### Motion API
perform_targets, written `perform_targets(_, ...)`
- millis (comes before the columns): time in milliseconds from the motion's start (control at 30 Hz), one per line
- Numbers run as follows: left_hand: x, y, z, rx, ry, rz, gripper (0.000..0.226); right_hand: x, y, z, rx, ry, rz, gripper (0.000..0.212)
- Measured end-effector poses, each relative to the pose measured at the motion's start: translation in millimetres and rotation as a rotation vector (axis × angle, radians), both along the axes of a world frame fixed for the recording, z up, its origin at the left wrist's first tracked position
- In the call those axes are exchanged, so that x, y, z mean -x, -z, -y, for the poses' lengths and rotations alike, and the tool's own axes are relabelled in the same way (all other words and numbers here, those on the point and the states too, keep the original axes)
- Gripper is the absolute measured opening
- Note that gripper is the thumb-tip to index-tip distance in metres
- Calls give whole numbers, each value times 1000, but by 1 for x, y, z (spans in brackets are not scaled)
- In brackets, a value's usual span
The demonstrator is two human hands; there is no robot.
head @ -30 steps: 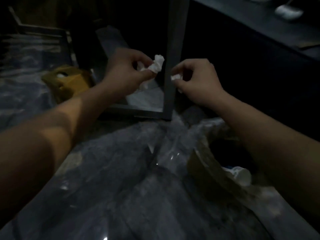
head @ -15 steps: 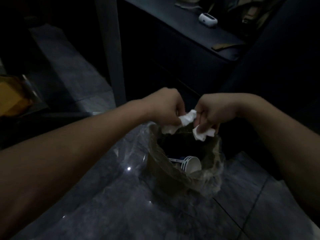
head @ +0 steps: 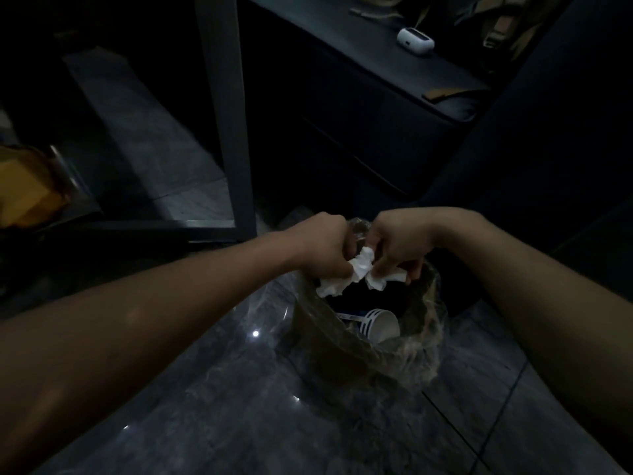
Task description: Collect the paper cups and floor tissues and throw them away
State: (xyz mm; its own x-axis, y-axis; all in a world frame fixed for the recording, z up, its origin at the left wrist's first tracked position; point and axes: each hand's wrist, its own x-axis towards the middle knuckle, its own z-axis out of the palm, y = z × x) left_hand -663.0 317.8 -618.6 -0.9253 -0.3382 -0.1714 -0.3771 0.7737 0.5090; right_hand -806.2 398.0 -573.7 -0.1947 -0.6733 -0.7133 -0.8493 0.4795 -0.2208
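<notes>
Both my hands hover over the mouth of a bag-lined trash bin (head: 424,341) on the dark floor. My left hand (head: 323,250) pinches a crumpled white tissue (head: 342,275) that hangs over the bin's far rim. Touching it, my right hand (head: 394,240) grips a second white tissue (head: 383,279). Inside the bin lies a white paper cup (head: 382,325) with dark stripes, on its side, with another striped piece beside it.
A grey metal table leg (head: 229,114) stands just behind and left of the bin. A dark cabinet (head: 359,97) at the back carries a small white device (head: 415,41). A yellowish box (head: 24,186) sits at far left. Glossy grey tiles (head: 274,423) surround the bin.
My hands came down from in front of the table leg to the bin's opening, carrying the tissues. In the last half second they sank slightly closer to the rim.
</notes>
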Motion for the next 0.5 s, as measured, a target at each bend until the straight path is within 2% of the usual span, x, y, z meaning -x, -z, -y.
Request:
perform_targets(67, -1, 0, 1, -4, -3, -13, 16, 0, 0, 1, -13, 7, -6, 16)
perform_targets(200, -5, -2, 3, 3, -8, -56, 34, 3, -1, 2, -6, 22, -2, 23)
perform_targets(367, -9, -9, 7, -50, -61, -147, 29, 10, -2, 2, 142, 31, -47, 11)
perform_targets(500, -13, -15, 11, -92, -119, -225, 26, 8, -6, 6, 243, 39, -89, 12)
